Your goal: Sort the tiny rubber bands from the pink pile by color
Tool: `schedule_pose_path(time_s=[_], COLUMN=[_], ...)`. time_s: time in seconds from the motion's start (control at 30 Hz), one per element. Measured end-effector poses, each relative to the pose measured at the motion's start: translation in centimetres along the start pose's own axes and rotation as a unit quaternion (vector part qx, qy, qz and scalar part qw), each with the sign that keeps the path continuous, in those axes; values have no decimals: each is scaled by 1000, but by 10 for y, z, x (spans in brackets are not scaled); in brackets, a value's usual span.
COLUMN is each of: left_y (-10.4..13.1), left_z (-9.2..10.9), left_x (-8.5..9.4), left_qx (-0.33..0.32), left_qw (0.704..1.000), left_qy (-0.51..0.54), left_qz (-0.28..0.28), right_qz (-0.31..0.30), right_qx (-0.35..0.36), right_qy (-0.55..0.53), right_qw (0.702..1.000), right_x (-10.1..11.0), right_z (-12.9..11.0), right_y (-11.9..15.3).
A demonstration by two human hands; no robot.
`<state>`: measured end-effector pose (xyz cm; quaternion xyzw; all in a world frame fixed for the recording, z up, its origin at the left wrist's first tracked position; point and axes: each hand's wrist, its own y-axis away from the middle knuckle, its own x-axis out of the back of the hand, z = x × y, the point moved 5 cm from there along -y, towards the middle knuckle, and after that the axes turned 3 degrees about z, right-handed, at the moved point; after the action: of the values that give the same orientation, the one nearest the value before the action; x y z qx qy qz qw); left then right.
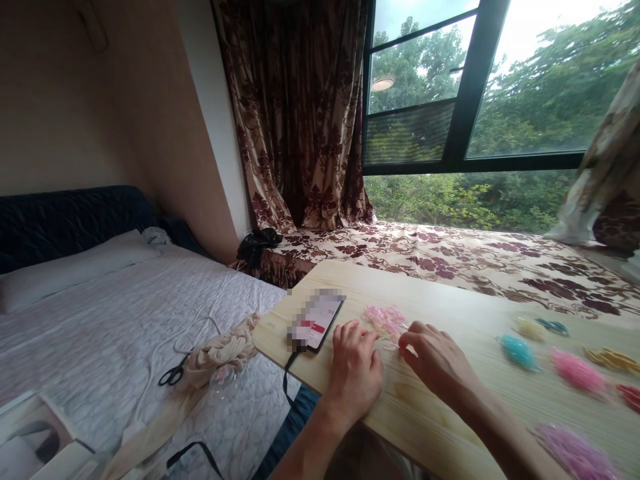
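A loose pile of small pink bands (384,318) lies on the pale wooden table, just beyond my two hands. My left hand (354,363) rests at the pile's near left side, its fingers bent but somewhat apart, and nothing shows in it. From the right, my right hand (434,353) reaches to the pile's edge with thumb and fingertips drawn together. Whatever those fingertips hold is too small or hidden to make out. A phone (317,321) with a lit, partly blurred screen lies left of my left hand, a black strap trailing off the table edge.
On the table's right side lie a teal bundle (519,351), a bright pink bundle (579,371), mustard bands (613,359) and a purple bundle (577,450). Left of the table, a bed (100,320) holds scissors (173,377), beige cloth (225,350) and a white box (45,443).
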<state>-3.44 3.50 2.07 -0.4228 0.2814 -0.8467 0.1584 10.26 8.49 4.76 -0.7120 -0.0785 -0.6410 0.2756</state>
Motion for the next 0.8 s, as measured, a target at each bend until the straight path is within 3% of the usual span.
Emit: schedule_pose_path(time_s=[0.2,0.6,0.7,0.8], left_y=[-1,0,0,1], left_z=[0,-1,-2,-2], left_x=[0,-2,-3,-3], left_qx=[1,7,3,-2], left_qw=[1000,1000,1000,1000], left_qy=[0,-1,-2,-2], left_qz=[-1,-1,-2,0], right_qz=[-43,-19,-9,15], right_qx=[2,-14,-37,-90], right_qy=[14,-102,-114,-105], right_qw=[999,995,993,990], right_x=[0,8,25,47], right_z=[-4,9,30,75], right_y=[-8,1,8,16])
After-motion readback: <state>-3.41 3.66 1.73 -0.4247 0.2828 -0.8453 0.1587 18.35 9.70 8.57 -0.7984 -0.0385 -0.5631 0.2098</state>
